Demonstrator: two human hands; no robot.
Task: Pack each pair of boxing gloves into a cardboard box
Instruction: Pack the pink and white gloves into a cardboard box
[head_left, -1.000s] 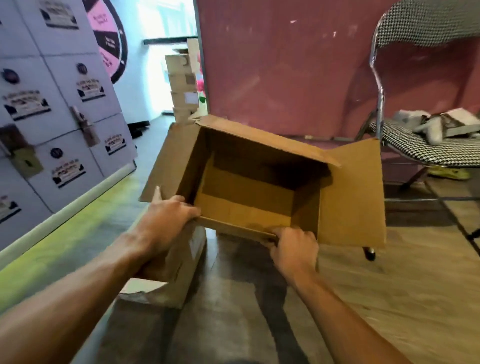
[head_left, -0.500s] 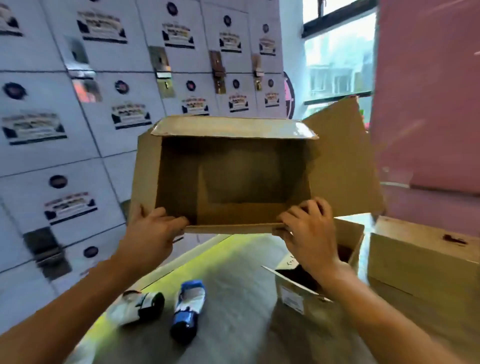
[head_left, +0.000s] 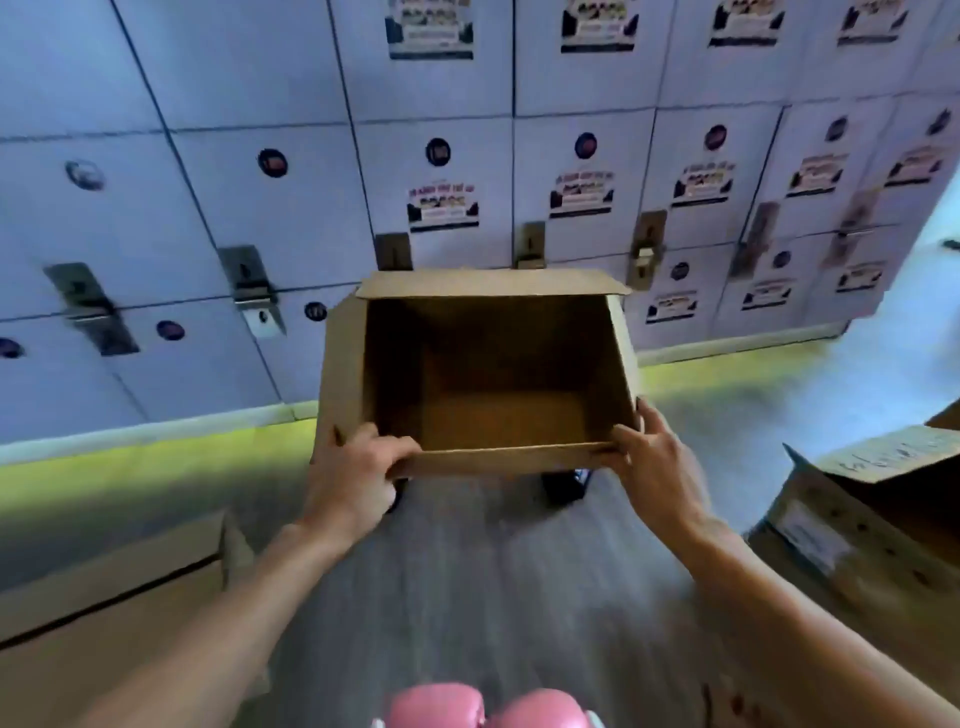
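Note:
I hold an open, empty cardboard box (head_left: 483, 457) in front of me above the floor, its mouth tipped toward me. My left hand (head_left: 353, 467) grips its near left corner and my right hand (head_left: 652, 460) grips the near right corner. A pair of pink boxing gloves (head_left: 483, 706) lies on the floor at the bottom edge of the view. A dark glove (head_left: 563, 483) peeks out from under the held box, mostly hidden by it.
A wall of white lockers (head_left: 467, 156) fills the background. A closed cardboard box (head_left: 104, 613) stands at the lower left. Another open cardboard box (head_left: 862, 525) sits at the right. Grey wooden floor (head_left: 467, 597) stretches between them.
My view swung left and down toward the lockers, and the box came along in both hands, lower now. The gloves on the floor are now under the box; pink gloves have appeared.

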